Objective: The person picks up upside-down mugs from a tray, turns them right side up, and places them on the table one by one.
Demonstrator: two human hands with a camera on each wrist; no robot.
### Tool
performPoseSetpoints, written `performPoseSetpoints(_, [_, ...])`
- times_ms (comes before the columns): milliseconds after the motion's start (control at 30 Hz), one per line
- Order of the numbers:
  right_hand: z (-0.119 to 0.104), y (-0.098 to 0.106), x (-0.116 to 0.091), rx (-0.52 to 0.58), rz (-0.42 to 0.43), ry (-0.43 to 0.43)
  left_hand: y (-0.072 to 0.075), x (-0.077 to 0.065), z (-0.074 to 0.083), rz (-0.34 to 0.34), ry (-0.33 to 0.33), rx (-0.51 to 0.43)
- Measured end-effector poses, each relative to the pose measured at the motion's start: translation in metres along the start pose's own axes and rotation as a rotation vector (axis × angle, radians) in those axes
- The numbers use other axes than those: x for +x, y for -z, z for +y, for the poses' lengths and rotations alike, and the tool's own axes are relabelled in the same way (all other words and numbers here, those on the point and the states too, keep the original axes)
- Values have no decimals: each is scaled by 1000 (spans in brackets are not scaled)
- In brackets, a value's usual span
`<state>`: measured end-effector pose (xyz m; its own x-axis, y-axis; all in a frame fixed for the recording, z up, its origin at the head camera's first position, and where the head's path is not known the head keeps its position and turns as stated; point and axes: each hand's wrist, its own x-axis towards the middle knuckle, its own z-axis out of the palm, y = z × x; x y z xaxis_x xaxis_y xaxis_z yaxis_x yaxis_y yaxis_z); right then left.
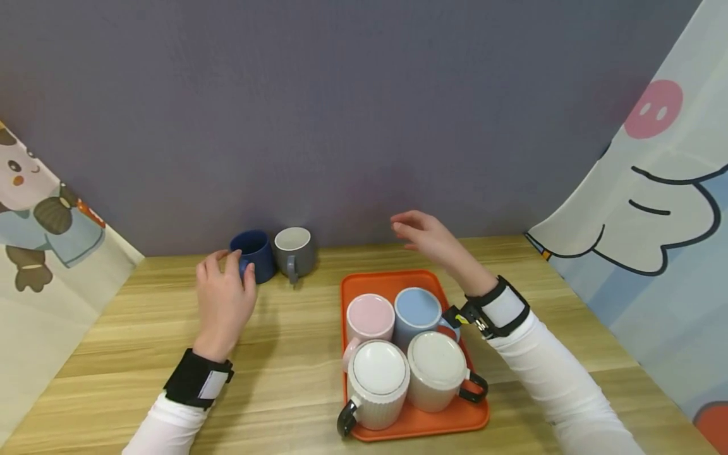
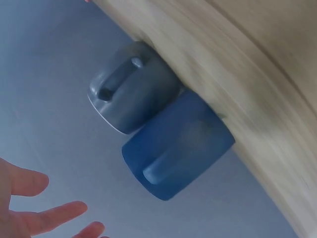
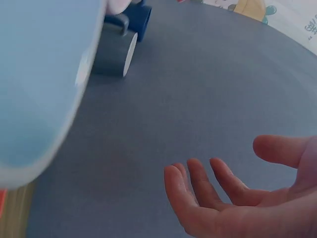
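Observation:
At the back left of the table, a dark blue mug (image 1: 261, 258) stands upright beside a grey mug (image 1: 301, 258) with a pale inside. My left hand (image 1: 224, 300) is just in front of the blue mug, fingers spread; the left wrist view shows a gap between its fingers and the blue mug (image 2: 181, 144). Over the far right side of the orange tray (image 1: 421, 433), my right hand (image 1: 429, 240) hovers with loosely bent fingers and holds nothing. Upside down on the tray sit a pink mug (image 1: 371, 316), a light blue mug (image 1: 418, 309) and two whitish mugs with black handles.
A grey wall (image 1: 364, 126) rises directly behind the wooden table (image 1: 301, 379). Printed cartoon curtains hang at both sides, the right curtain (image 1: 671, 202) reaching the table's edge. Of the two whitish mugs, the ribbed mug (image 1: 378, 385) has its handle over the tray's front left corner.

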<state>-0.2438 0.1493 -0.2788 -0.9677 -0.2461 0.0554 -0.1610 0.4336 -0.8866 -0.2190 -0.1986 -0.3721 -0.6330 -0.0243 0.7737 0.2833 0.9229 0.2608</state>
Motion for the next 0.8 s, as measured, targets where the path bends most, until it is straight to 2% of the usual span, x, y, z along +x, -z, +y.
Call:
performPoseSetpoints(200, [24,5,-10,-104,53,26,-5,-2,7,-24,6,6])
performPoseSetpoints(467, [50,13,-27,-160,93,44,-12,-3,16,-31,-11,5])
performPoseSetpoints(700, [63,18,-45,-203,80,83,-17,-2,23,-33,-18,-9])
performPoseSetpoints(800, [68,19,-52,-209,70,71,-19,-3,26,-43,-16,-13])
